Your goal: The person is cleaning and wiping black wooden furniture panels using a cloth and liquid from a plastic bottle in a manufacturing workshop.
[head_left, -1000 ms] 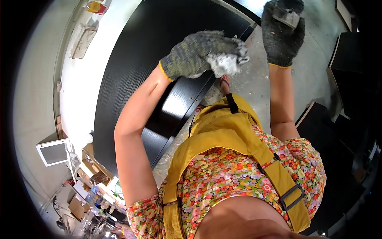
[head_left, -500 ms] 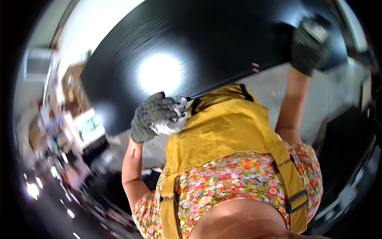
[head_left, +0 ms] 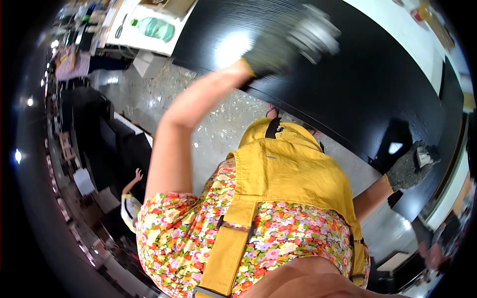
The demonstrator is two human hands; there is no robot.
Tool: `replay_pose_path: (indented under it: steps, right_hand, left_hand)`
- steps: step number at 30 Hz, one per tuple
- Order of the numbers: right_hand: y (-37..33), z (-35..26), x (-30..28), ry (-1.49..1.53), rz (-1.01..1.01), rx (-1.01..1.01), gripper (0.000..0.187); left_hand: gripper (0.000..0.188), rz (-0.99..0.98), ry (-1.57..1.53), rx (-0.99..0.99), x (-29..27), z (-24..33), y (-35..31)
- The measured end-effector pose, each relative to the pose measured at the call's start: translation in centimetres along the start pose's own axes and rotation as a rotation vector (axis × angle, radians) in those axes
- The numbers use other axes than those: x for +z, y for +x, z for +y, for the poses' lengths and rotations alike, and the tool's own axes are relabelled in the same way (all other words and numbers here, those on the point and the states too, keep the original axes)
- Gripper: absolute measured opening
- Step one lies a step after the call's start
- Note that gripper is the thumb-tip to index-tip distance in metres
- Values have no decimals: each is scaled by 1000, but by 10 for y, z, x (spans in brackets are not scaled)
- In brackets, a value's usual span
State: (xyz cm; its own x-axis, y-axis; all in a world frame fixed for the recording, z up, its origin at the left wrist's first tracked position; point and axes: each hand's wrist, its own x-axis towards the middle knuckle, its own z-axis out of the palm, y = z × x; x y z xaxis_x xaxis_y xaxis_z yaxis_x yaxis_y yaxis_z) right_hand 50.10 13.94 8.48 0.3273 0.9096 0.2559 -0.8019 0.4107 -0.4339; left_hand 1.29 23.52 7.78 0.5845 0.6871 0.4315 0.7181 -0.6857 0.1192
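Observation:
A large, glossy black panel (head_left: 348, 84) with a fine grain stretches in front of me. Over its left part is my left hand (head_left: 293, 39), in a dark grey knit glove. Its whitish fingers are smeared by motion, so their pose and any hold are unclear. My right hand (head_left: 410, 166), gloved alike, is at the panel's near right edge. Its fingers look curled around a small whitish patch, but what that is I cannot make out. A dark reflection of this hand shows on the panel beside it.
A clear green-capped bottle (head_left: 156, 29) lies on a white surface (head_left: 164, 47) beyond the panel's left end. Black panels (head_left: 119, 139) stand at left. One person (head_left: 74, 64) is at far left; another person's arm (head_left: 131, 188) shows lower left. Speckled floor (head_left: 213, 124) lies between.
My view has turned, bringing the bottle and other people into sight at left. My left hand has moved from the panel's near edge out over its surface; my right hand now appears lower and nearer.

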Motion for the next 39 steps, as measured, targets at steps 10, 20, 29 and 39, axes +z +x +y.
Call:
replay_pose_path:
  steps: [10,20,29,39]
  right_hand:
    - [-5,15,23,-748,-59,-204,32]
    - [-9,3,16,-66,23,116,31]
    - [-1,2,6,-334,276,-20,42]
    - [-13,22,27,-914,-182,-228,39]
  left_hand:
    - [44,316,-786,-43,-21,40,20]
    - [48,-85,676,-606,-84,-152,-216]
    - [27,335,603,-712,-160,-157,-246]
    - [58,5,-61,-94,-68,-13,-40]
